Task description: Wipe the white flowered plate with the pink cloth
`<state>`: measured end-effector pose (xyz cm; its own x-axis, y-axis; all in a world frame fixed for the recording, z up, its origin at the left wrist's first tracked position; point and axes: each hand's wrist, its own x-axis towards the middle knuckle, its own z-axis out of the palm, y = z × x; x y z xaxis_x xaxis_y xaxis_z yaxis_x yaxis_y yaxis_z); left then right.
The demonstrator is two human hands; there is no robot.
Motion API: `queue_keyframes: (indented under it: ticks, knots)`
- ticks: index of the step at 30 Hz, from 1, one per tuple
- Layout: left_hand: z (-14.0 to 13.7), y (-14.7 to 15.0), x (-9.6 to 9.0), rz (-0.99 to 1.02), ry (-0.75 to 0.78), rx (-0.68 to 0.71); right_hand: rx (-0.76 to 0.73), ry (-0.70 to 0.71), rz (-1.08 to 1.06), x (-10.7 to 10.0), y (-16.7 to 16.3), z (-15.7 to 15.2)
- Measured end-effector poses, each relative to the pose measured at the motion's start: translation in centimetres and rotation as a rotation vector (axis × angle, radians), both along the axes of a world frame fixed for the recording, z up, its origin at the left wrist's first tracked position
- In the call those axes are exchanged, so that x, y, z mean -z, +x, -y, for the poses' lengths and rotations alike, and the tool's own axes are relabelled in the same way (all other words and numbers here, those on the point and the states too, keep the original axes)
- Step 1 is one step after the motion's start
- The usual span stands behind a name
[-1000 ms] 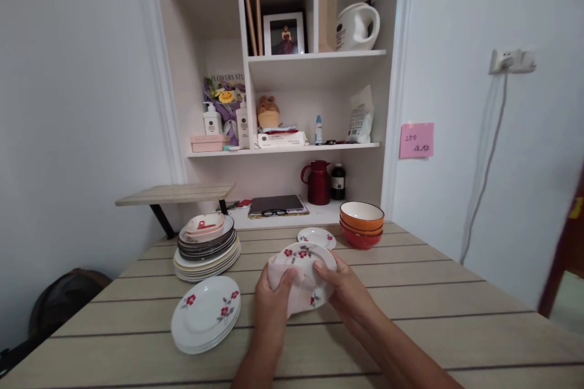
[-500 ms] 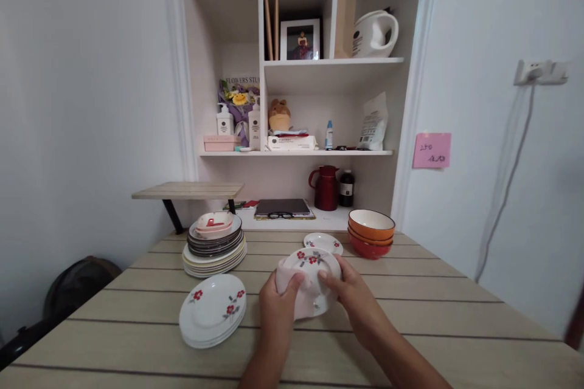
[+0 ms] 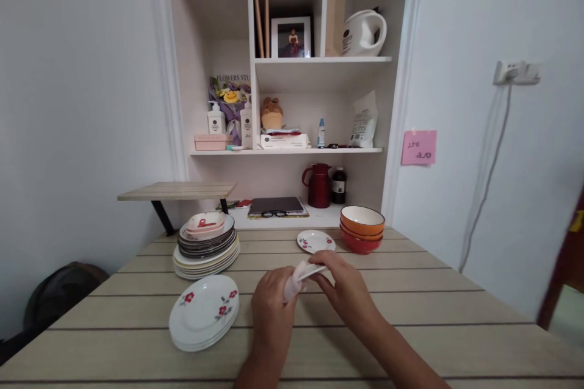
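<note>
Between my hands a white plate (image 3: 314,270) is tipped nearly edge-on above the table, so its flowered face is hidden. My left hand (image 3: 274,301) is closed around its left side with a pale pink cloth (image 3: 294,284) wrapped over the rim. The fingers of my right hand (image 3: 342,285) pinch the plate's right edge, thumb beneath. To the left lies a stack of white plates (image 3: 205,310) with red flowers. Just beyond my hands, a single flowered plate (image 3: 316,241) rests flat on the table.
A taller stack of plates (image 3: 207,260) topped by small pink dishes (image 3: 205,223) stands at the back left. Orange and red bowls (image 3: 362,231) are nested at the back right. Behind the wooden table (image 3: 410,298) are a laptop (image 3: 276,206), a red jug (image 3: 319,186) and white shelves.
The plate in my hands has turned from facing me to nearly edge-on, and the cloth now folds over its left rim. The whole view has shifted slightly.
</note>
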<state>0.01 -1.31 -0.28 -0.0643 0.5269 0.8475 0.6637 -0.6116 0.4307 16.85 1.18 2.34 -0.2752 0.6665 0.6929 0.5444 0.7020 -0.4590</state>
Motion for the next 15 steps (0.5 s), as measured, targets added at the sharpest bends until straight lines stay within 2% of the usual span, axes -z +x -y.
queue_keyframes:
  ticks: [3,6,11,15]
  knots:
    - [-0.1,-0.1,0.2,-0.154,0.053,-0.017,0.055,0.012,0.176,-0.4,0.1,0.4]
    - [0.0,0.0,0.2,-0.194,0.058,-0.032,0.107,-0.011,0.232,-0.5,0.0,0.4]
    - [0.0,0.3,-0.2,-0.043,0.011,-0.027,-0.065,-0.151,0.077,0.1,-0.1,-0.2]
    - [0.1,0.4,-0.3,0.092,-0.109,-0.008,-0.154,-0.23,-0.035,0.5,-0.1,-0.7]
